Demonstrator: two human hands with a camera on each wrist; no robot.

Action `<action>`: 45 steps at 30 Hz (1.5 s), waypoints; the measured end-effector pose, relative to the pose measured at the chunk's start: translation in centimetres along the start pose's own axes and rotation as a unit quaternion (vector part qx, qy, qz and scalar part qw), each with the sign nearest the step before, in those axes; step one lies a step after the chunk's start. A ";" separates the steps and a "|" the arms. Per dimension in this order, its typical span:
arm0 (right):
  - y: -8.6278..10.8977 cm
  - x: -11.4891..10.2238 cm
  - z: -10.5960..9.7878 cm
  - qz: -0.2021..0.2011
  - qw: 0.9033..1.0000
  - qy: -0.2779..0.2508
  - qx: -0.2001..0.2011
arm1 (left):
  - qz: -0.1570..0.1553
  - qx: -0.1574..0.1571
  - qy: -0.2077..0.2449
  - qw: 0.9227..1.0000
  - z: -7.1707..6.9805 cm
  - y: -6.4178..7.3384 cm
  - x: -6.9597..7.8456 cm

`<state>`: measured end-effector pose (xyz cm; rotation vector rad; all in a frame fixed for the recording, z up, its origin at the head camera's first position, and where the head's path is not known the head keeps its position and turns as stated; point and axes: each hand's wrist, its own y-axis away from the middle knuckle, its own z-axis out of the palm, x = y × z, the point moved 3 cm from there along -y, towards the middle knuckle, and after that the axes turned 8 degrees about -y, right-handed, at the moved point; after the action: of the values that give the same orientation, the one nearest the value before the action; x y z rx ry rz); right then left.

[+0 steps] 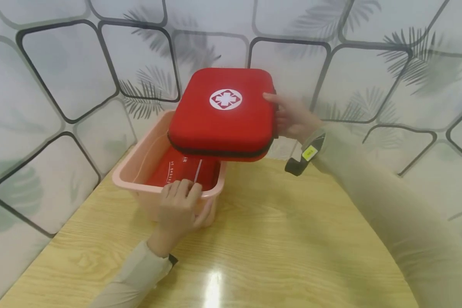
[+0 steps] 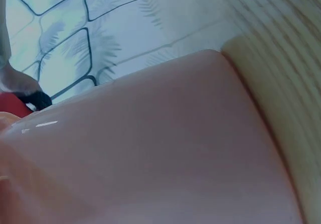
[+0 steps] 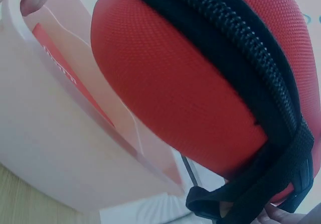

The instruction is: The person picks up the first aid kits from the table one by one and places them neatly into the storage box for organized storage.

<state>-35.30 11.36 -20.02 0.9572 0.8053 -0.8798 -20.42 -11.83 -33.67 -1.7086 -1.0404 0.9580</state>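
Observation:
A red zipped first-aid case (image 1: 235, 132) with a white cross emblem hangs tilted in the air above a pink plastic bin (image 1: 136, 186). My right hand (image 1: 292, 119) grips the case at its right side. Close up, the right wrist view shows the black zipper (image 3: 235, 35) and a black strap (image 3: 266, 179) by my fingers. My left hand (image 1: 179, 209) holds the bin's near rim, fingers curled over the edge. Inside the bin lies a flat red item (image 1: 177, 169) with white print, partly hidden by the case. The bin's smooth outer wall (image 2: 150, 143) fills most of the left wrist view.
The bin stands on a light wooden table (image 1: 273, 239) at its back left. Behind the table rises a pale wall covering (image 1: 223, 51) with dark looped lines and leaf prints. A black wrist strap (image 1: 297, 166) dangles from the right wrist.

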 end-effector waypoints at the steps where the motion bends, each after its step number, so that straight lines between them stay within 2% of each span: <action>1: -0.3 0.2 0.5 -0.001 1.000 0.001 0.001 | -0.004 0.003 0.004 1.000 -0.2 -0.1 -0.1; 5: -1.7 1.2 2.1 0.000 1.000 -0.003 0.023 | -0.017 0.021 0.005 1.000 -1.7 -1.2 -1.3; 7: -2.1 1.8 3.0 0.003 1.000 0.001 0.028 | -0.031 0.028 -0.001 0.999 -2.8 -2.2 -2.6; 9: -2.4 2.3 3.8 0.007 0.999 0.013 0.034 | -0.051 0.019 -0.002 0.999 -3.7 -3.4 -4.2; 11: -2.6 2.8 4.6 0.008 0.999 0.028 0.037 | -0.078 -0.010 -0.007 0.997 -4.5 -4.6 -6.2; 14: -2.9 3.4 5.6 0.012 0.998 0.046 0.039 | -0.113 -0.102 -0.025 0.988 -5.2 -5.8 -9.2; 15: -3.0 3.6 5.9 0.013 0.998 0.046 0.041 | -0.123 -0.139 -0.029 0.982 -5.2 -6.0 -10.0; 17: -3.1 3.9 6.3 0.010 0.998 0.040 0.047 | -0.137 -0.218 -0.034 0.966 -5.1 -6.1 -11.5; 19: -3.1 4.3 6.7 0.007 0.998 0.040 0.045 | -0.143 -0.303 -0.024 0.942 -4.8 -5.9 -12.6; 22: -3.1 4.8 7.1 0.004 0.998 0.042 0.044 | -0.152 -0.398 0.026 0.904 -4.1 -5.4 -13.5; 24: -3.1 5.1 7.2 0.002 0.998 0.042 0.045 | -0.170 -0.439 0.075 0.879 -3.8 -4.9 -13.7; 25: -3.2 5.3 7.2 0.001 0.998 0.037 0.048 | -0.182 -0.449 0.097 0.870 -3.7 -4.7 -13.7; 28: -3.3 5.7 7.4 0.014 0.998 0.032 0.050 | -0.213 -0.459 0.128 0.853 -3.6 -4.2 -13.7; 30: -3.3 5.9 7.5 0.033 0.998 0.041 0.038 | -0.224 -0.457 0.130 0.851 -3.6 -3.9 -13.8; 32: -3.4 6.0 7.8 0.051 0.997 0.060 0.010 | -0.226 -0.452 0.121 0.855 -3.6 -3.8 -13.8; 35: -3.4 6.0 8.2 0.058 0.994 0.086 -0.038 | -0.228 -0.451 0.119 0.855 -3.5 -3.6 -13.9; 37: -3.3 6.0 8.4 0.058 0.991 0.097 -0.066 | -0.228 -0.456 0.119 0.852 -3.4 -3.4 -13.8; 40: -3.1 6.0 8.4 0.057 0.989 0.107 -0.088 | -0.225 -0.462 0.118 0.850 -3.2 -3.1 -13.7; 42: -2.9 6.2 8.4 0.053 0.987 0.114 -0.095 | -0.220 -0.457 0.120 0.853 -3.1 -2.9 -13.5; 45: -2.7 6.4 8.5 0.030 0.984 0.145 -0.097 | -0.202 -0.441 0.108 0.868 -2.9 -2.7 -13.2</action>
<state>-33.54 1.06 -23.41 0.9434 1.0841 -0.6045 -23.04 -24.21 -28.14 -2.0940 -1.7450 -0.0390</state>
